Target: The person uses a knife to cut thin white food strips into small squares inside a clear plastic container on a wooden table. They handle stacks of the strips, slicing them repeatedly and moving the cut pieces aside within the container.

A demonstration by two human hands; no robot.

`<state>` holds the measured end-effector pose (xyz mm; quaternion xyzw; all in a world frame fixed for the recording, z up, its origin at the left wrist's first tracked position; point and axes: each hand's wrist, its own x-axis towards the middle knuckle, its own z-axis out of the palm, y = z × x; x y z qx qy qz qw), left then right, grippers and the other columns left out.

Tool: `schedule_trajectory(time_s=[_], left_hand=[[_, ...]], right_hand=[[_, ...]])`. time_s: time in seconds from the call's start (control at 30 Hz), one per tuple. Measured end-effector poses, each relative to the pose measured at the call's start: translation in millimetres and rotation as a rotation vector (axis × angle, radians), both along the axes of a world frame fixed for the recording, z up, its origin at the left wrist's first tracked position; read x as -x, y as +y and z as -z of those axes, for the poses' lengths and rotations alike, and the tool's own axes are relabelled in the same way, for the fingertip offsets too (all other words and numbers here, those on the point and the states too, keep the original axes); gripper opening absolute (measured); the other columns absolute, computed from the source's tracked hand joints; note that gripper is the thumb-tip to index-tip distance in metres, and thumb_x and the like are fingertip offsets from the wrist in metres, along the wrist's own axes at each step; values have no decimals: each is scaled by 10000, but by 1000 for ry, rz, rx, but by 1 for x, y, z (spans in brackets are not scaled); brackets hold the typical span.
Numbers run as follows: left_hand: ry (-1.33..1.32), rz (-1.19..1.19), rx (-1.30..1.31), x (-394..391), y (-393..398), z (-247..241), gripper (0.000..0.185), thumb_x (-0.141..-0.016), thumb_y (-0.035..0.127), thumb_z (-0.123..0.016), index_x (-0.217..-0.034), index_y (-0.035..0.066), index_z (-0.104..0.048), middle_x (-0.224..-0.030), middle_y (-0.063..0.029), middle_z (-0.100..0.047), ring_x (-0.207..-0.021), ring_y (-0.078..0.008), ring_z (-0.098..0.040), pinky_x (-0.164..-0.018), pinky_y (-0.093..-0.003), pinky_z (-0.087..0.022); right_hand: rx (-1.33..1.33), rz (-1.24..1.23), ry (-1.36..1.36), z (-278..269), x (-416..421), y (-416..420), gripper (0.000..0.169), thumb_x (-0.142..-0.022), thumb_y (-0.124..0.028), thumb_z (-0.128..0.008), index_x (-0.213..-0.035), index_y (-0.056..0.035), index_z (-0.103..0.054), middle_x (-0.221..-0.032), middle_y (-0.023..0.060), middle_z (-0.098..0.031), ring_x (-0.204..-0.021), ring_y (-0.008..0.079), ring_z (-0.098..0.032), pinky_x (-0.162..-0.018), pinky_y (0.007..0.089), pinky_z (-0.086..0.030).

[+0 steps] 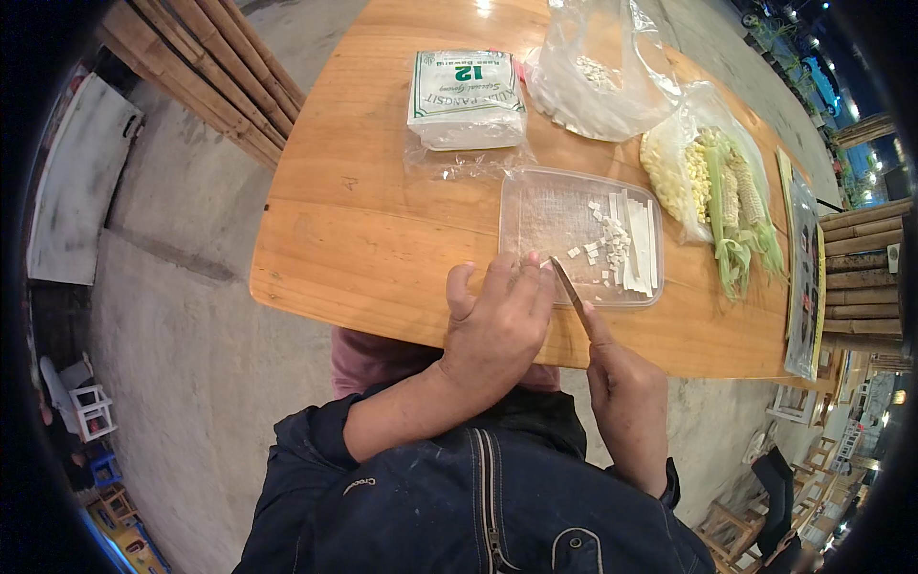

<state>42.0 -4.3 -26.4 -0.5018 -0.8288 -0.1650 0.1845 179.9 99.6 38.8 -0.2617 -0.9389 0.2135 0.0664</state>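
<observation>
A clear plastic container lid, its surface scratched, lies on the wooden table near the front edge. My left hand rests over its lower left corner, fingertips pressing down a pale dough strip that is mostly hidden under them. In my right hand is a knife, index finger laid along its back. The blade tip touches down right beside my left fingertips. Small cut dough squares are scattered at the lid's middle, and uncut dough strips lie lengthwise along its right side.
Behind the lid sits a plastic-wrapped package bearing printed writing. Further right are a clear bag with white pieces and another bag of corn kernels with stripped corn cobs. A flat printed sheet lies at the table's right edge.
</observation>
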Motion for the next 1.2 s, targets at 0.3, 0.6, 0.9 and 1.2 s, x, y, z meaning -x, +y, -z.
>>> schedule_trajectory(time_s=[0.3, 0.6, 0.9, 1.2], left_hand=[[-42, -17, -39, 0, -3, 3, 295, -856, 229, -698, -1131, 124, -708, -1134, -10, -712, -1057, -193, -592, -1032, -518, -197], [-64, -3, -53, 1, -4, 3, 291, -863, 218, -689, -1135, 115, -705, -1151, -9, -708, -1056, -195, -591, -1021, -519, -194], [-41, -2, -37, 1, -4, 3, 293, -868, 221, -685, -1140, 113, -701, -1155, -5, -704, -1060, -194, -592, -1024, -515, -194], [-96, 5, -52, 1, -10, 5, 325, -871, 225, -693, -1179, 123, -693, -1231, -9, -679, -1093, -185, -576, -1041, -500, -186]], right_hand=[[113, 78, 55, -4, -5, 0, 492, -910, 31, -644, -1365, -158, -634, -662, 158, -462, -537, 152, -438, -547, 293, -426], [116, 34, 53, 0, -2, -2, 537, -901, 38, -649, -1389, -183, -616, -637, 139, -412, -525, 170, -421, -547, 296, -422], [-93, 42, -33, 5, 2, -15, 501, -922, 28, -621, -1388, -155, -609, -650, 175, -459, -528, 221, -459, -564, 344, -445], [202, 115, -18, -9, -2, 1, 542, -892, 0, -655, -1400, -181, -602, -694, 185, -580, -576, 290, -602, -584, 382, -488]])
